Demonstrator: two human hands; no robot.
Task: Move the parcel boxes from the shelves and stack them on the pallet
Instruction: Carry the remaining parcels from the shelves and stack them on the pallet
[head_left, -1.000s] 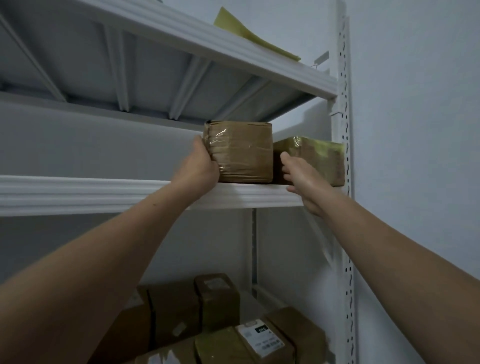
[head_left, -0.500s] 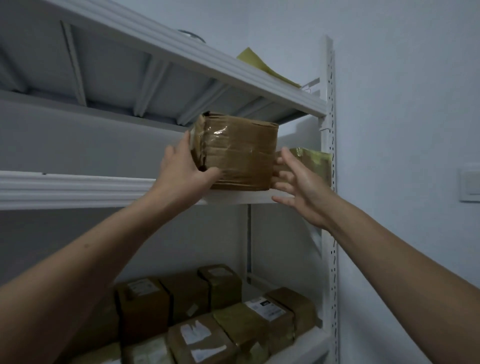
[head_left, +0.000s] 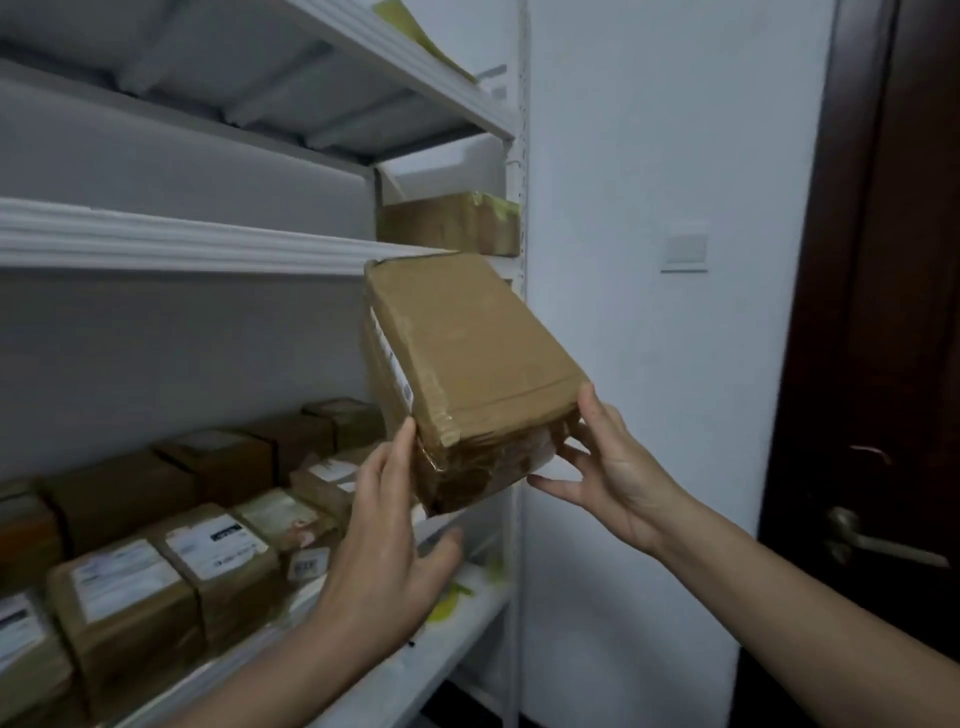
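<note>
A brown taped parcel box (head_left: 467, 364) is off the shelf, tilted in the air in front of the middle shelf's right end (head_left: 182, 249). My left hand (head_left: 389, 545) presses straight fingers against the box's lower left corner, thumb spread below it. My right hand (head_left: 608, 467) holds the box's lower right end, thumb on the top edge and fingers underneath. A second taped box (head_left: 447, 223) stays on the middle shelf at the far right. Several labelled parcel boxes (head_left: 218, 561) fill the lower shelf. No pallet is in view.
The white shelf upright (head_left: 519, 156) stands just behind the held box. To the right are a bare wall with a light switch (head_left: 685, 249) and a dark door (head_left: 883, 312) with a lever handle (head_left: 878, 540). Yellow paper lies on the top shelf (head_left: 415, 31).
The box has come off the middle shelf and moved down and right, tilting. Both hands came down with it, and my right hand now holds its end. My view swung right.
</note>
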